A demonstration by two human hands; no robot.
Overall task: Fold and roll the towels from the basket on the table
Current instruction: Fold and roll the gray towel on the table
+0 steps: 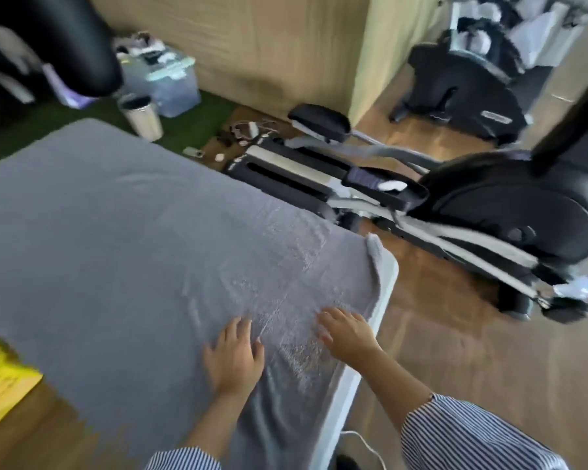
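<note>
A: We open on the big one: a grey towel (133, 249) spread flat over the white table (386, 293), covering nearly all of it. We only see the table's right edge and its rounded far corner peeking out.

B: And one towel corner is flipped up right at that table corner. The cloth hangs over the near edge too.

A: Next in size, we have the black and silver trainer (438, 212) on the wood floor just right of the table, a bit smeared by blur.

B: Behind it there's a mirror (489, 62) leaning at the wall, showing the same machine again.

A: Far left, we get a clear bin (170, 83) on a green mat (190, 127), with a white cup (142, 117) just in front of it. Small bits lie on the floor near the mat, too blurred for us to name.

B: Lower left, a yellow box (0, 388) sits at the towel's edge.

A: Now the hands. The left hand (235, 357) lies palm down on the towel, fingers straight and spread, gripping nothing.

B: Same story for the right hand (348, 334): flat on the towel close to the table's right edge, fingers extended, nothing pinched. The two hands sit near each other, not touching.

A: Both come out of striped sleeves (462, 432) at the bottom.

B: We see no basket from this angle.
</note>
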